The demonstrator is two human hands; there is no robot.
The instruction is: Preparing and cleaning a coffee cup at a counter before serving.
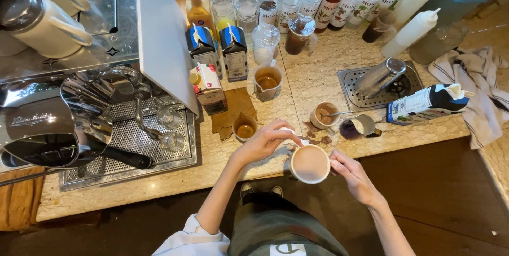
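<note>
— Item in hand: the white cup [310, 164], lower centre of the frame, at the near edge of the stone counter [313, 76]. It is filled almost to the brim with pale brown milky coffee.

— Handling properties?

— Judged from its look: ceramic, rigid, breakable if dropped, and moderately heavy with that fill. The glazed wall is probably smooth, so slippery when wet. The main hazard is the liquid level; any tilt could spill it. Best hold points: the side wall below the rim, on opposite sides, cup kept level. I cannot see a handle from this angle.

— Left hand?

— The left hand [263, 143] reaches in from the left, fingers curled down, fingertips meeting the far left rim of the cup. Partly closed, a light pinch on the rim rather than a full wrap. Something small and white shows at the fingertips; I cannot tell what it is.

— Right hand?

— The right hand [352, 174] sits against the cup's right side, thumb and fingers closed on the wall, steadying it.

— Surroundings?

— Just above the cup: a small cup with a spoon [323, 114] and a small steel pitcher [359, 126], right of centre. A milk carton [427, 103] lies on its side at the right. The espresso machine's drip tray [127, 139] fills the left.
</note>
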